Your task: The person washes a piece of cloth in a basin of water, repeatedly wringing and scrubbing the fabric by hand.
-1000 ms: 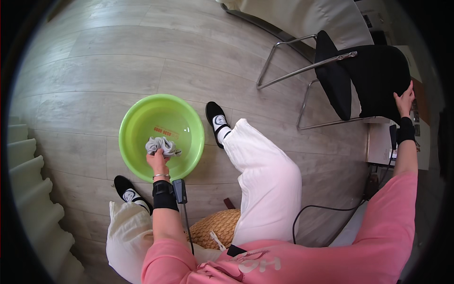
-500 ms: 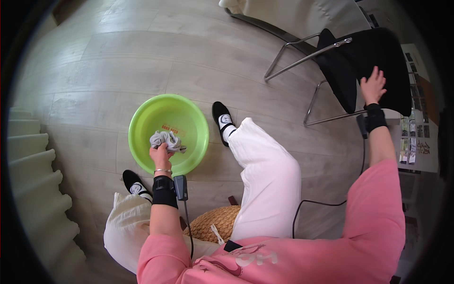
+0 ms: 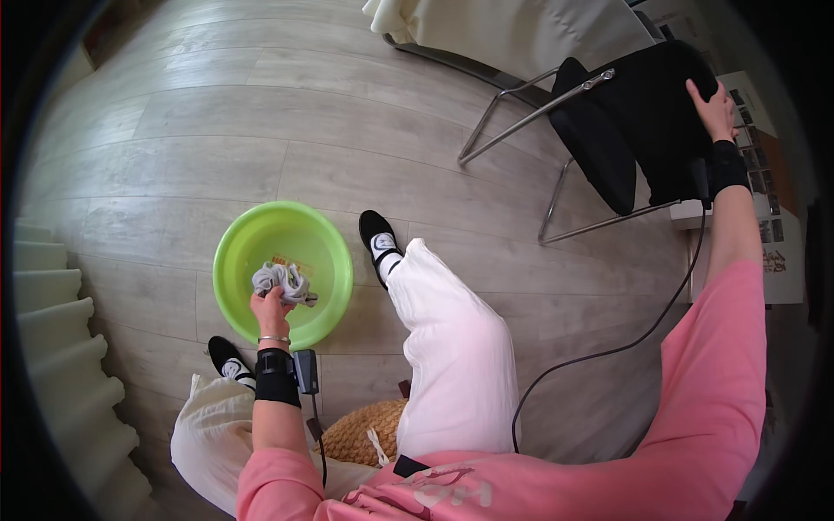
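Observation:
My left hand (image 3: 270, 309) grips a bunched grey cloth (image 3: 283, 281), holding it over a round light-green basin (image 3: 228, 291) on the floor. Orange marks show on the basin's inside. Far out to the right, my right hand (image 3: 718, 115) is on the outer edge of a black chair (image 3: 665, 108) with a metal tube frame. The thumb lies on the near side of that edge, and the fingers curl around it, partly hidden.
My feet in black shoes (image 3: 376, 233) stand either side of the basin. I sit on a woven stool (image 3: 358, 431). A white curtain (image 3: 56, 347) hangs at left; a cloth-covered table (image 3: 521, 30) stands at the far right. A cable (image 3: 599, 352) runs from my right wrist.
My right hand has gone from reaching open over the chair to gripping its outer edge. The view has shifted, and the left hand still holds the cloth at the basin.

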Tool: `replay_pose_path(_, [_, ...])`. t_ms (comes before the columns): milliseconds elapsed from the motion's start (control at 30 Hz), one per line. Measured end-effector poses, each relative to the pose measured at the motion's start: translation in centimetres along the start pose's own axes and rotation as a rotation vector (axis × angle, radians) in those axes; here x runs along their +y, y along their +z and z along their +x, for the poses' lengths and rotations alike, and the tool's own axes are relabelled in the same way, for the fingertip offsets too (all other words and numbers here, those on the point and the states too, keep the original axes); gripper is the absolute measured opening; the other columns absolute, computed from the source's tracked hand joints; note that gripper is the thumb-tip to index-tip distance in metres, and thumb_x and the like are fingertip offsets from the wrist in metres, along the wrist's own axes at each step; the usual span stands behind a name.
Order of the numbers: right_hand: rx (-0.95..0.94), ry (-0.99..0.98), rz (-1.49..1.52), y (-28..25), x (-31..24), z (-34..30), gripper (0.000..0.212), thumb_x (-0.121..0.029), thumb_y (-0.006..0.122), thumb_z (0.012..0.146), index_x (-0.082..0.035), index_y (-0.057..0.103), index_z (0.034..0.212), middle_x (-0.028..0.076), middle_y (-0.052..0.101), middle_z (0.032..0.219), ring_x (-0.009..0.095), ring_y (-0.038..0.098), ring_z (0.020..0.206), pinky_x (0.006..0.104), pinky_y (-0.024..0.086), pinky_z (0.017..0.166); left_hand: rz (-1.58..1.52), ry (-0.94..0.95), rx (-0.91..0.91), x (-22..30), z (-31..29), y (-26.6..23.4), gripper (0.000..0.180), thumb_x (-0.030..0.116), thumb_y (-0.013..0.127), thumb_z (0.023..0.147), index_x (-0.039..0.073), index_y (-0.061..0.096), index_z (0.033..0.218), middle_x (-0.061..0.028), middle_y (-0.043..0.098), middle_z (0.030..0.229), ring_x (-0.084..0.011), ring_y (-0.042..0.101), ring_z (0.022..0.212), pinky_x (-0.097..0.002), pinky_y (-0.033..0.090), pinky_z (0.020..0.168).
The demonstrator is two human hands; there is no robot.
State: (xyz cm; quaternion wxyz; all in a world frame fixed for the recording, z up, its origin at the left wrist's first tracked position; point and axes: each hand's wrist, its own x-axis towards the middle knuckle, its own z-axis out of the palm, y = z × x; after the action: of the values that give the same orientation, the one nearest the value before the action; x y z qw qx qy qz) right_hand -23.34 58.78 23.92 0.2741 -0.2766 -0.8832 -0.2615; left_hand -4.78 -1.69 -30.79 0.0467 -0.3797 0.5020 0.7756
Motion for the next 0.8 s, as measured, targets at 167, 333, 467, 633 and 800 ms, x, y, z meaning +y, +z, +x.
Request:
replay_pose_path(167, [0.099, 0.177, 0.294, 0.9, 2.0, 2.6, 0.075, -0.074, 0.031, 0.074, -0.02, 0.048, 0.123, 0.013, 0.052, 0.121, 0.031, 0.041, 0.117, 0.0527, 0.017, 0.097, 0.002, -0.036, -0.009, -0.8, -0.3, 0.9, 0.025, -0.001, 0.053, 0.071, 0.001, 0.052, 0.096, -0.0099, 0.059, 0.085, -0.0212, 0.061, 0.067, -0.0326, 0.053, 0.048])
replay_pose_path(333, [0.201, 0.265, 0.38, 0.4, 3.0, 1.6, 0.07, -0.072, 0.027, 0.077, -0.019, 0.058, 0.111, 0.006, 0.059, 0.111, 0.027, 0.047, 0.109, 0.0487, 0.014, 0.097, -0.004, -0.047, -0.021, -1.0, -0.7, 1.8, 0.025, -0.001, 0.052, 0.071, 0.001, 0.052, 0.096, -0.0094, 0.059, 0.085, -0.0206, 0.061, 0.067, -0.033, 0.053, 0.049])
replay_pose_path(467, [0.228, 0.257, 0.41, -0.1, 3.0, 0.2, 0.068, -0.071, 0.027, 0.078, -0.02, 0.058, 0.112, 0.007, 0.058, 0.111, 0.028, 0.047, 0.109, 0.052, 0.014, 0.097, 0.021, -0.037, -0.036, -0.5, -1.2, 1.8, 0.025, -0.001, 0.053, 0.071, 0.001, 0.052, 0.096, -0.0089, 0.059, 0.084, -0.0202, 0.061, 0.066, -0.0329, 0.053, 0.049])
replay_pose_path(633, [0.217, 0.229, 0.666, -0.5, 7.1, 2.7, 0.065, -0.068, 0.037, 0.077, -0.019, 0.057, 0.115, 0.009, 0.056, 0.117, 0.028, 0.047, 0.113, 0.037, 0.033, 0.095, 0.028, -0.041, -0.024, -0.3, -1.1, 2.2, 0.023, 0.0, 0.053, 0.071, 0.001, 0.053, 0.094, -0.0087, 0.059, 0.082, -0.0196, 0.061, 0.065, -0.0318, 0.053, 0.049])
replay_pose_path(800, [0.155, 0.139, 0.644, -0.9, 6.4, 0.6, 0.076, -0.07, 0.043, 0.073, -0.007, 0.056, 0.114, 0.014, 0.056, 0.115, 0.027, 0.048, 0.112, 0.0349, 0.034, 0.094, 0.016, -0.044, -0.017, -0.7, -1.2, 2.4, 0.023, 0.0, 0.053, 0.071, 0.001, 0.053, 0.093, -0.0082, 0.059, 0.081, -0.0193, 0.06, 0.063, -0.0314, 0.052, 0.048])
